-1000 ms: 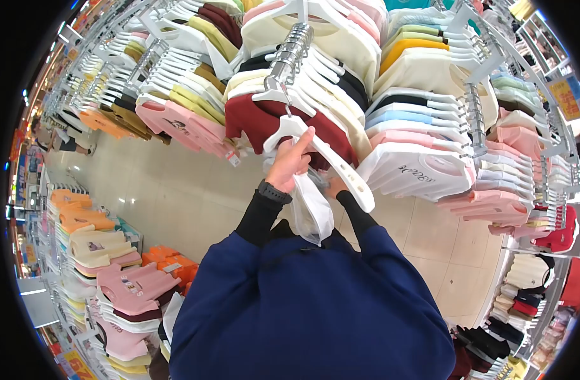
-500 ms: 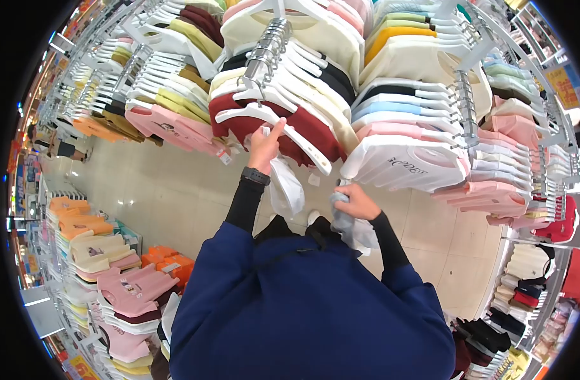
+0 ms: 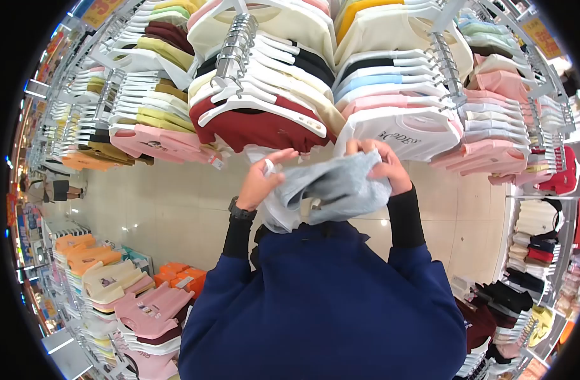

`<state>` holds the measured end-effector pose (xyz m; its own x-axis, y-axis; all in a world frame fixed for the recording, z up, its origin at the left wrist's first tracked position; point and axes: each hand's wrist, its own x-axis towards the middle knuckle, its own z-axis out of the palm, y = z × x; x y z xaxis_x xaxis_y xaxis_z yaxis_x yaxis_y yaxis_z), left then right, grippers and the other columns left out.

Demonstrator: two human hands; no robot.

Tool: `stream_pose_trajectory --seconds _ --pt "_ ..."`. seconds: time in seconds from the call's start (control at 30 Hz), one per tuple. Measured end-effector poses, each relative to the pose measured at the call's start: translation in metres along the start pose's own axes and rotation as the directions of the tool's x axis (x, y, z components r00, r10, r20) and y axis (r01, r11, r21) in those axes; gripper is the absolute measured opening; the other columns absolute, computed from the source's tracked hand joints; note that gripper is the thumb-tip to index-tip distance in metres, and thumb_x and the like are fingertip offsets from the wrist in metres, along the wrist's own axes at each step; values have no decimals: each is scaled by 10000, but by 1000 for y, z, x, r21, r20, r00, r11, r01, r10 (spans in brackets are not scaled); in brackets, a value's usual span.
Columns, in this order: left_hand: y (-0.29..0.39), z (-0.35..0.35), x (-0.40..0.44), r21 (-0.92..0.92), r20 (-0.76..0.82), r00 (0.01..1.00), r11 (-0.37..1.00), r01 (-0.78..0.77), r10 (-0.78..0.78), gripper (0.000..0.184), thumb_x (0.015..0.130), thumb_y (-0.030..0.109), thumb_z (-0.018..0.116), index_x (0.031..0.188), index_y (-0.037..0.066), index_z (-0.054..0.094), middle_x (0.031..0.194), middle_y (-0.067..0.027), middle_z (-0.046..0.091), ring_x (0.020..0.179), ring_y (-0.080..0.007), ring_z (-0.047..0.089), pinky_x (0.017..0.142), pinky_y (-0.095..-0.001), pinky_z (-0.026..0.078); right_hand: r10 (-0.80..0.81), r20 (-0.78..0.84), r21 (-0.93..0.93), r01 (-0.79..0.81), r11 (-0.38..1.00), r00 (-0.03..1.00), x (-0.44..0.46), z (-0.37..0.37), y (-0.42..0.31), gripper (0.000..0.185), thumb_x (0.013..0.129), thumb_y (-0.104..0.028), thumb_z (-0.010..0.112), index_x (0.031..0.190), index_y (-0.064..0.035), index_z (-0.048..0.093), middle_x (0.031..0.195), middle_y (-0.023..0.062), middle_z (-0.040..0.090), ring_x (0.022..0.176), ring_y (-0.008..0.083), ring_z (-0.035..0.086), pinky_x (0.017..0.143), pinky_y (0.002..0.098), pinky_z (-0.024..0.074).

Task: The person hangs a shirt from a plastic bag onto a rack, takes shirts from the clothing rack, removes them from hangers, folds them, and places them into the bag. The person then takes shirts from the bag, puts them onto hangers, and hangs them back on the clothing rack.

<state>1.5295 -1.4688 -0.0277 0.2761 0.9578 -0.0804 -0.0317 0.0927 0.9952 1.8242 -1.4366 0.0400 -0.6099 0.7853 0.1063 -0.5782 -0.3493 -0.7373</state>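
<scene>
Holding grey cloth (image 3: 356, 187), hands (image 3: 396, 176) apart; orange boxes (image 3: 181, 277), contents hidden.

Lettering in the scene. Right of centre, far side: white shirt (image 3: 401, 142), dark ornate print across the chest ending in "ODES", its first letter uncertain. Far left: orange sign (image 3: 101, 10), a large numeral, apparently "3", the remainder unclear. Near left: pink shirt (image 3: 152, 309), pale chest lettering, too small to read. Far right: orange sign board (image 3: 543, 37), characters illegible.
</scene>
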Motion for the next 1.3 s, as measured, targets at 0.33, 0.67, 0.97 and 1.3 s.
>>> stream_pose_trajectory --seconds 0.33,0.67,0.97,1.3 --pt "9 21 -39 301 -164 968 944 -134 189 649 731 230 836 1278 -19 590 1198 -193 672 1134 -282 646 971 -357 475 -103 -103 -6 103 995 989 37 48 32 157 766 3 607 828 -78 488 1017 62 576 891 134 584 772 271 481" --pt "-33 -40 -69 370 -316 933 928 -48 174 209 793 10 644 998 7 685 756 -124 670 652 -145 612 627 -307 488 -34 -74 -150 22 988 997 53 101 60 171 747 16 613 801 -71 476 982 57 566 884 127 569 783 271 467" --pt "-23 -158 -149 216 -471 859 970 -108 200 20 842 1 599 830 -8 611 705 3 580 692 -55 503 620 -249 417 -14 -11 -427 8 904 1000 89 126 80 199 719 60 570 800 -84 459 973 38 550 884 111 519 797 272 427" --pt "22 -239 -277 416 -804 461 909 -17 376 59 862 12 583 850 -28 625 701 10 560 666 -55 476 596 -240 390 -1 375 -867 351 355 927 183 193 171 272 693 195 430 887 9 474 921 122 538 811 254 530 749 240 419"
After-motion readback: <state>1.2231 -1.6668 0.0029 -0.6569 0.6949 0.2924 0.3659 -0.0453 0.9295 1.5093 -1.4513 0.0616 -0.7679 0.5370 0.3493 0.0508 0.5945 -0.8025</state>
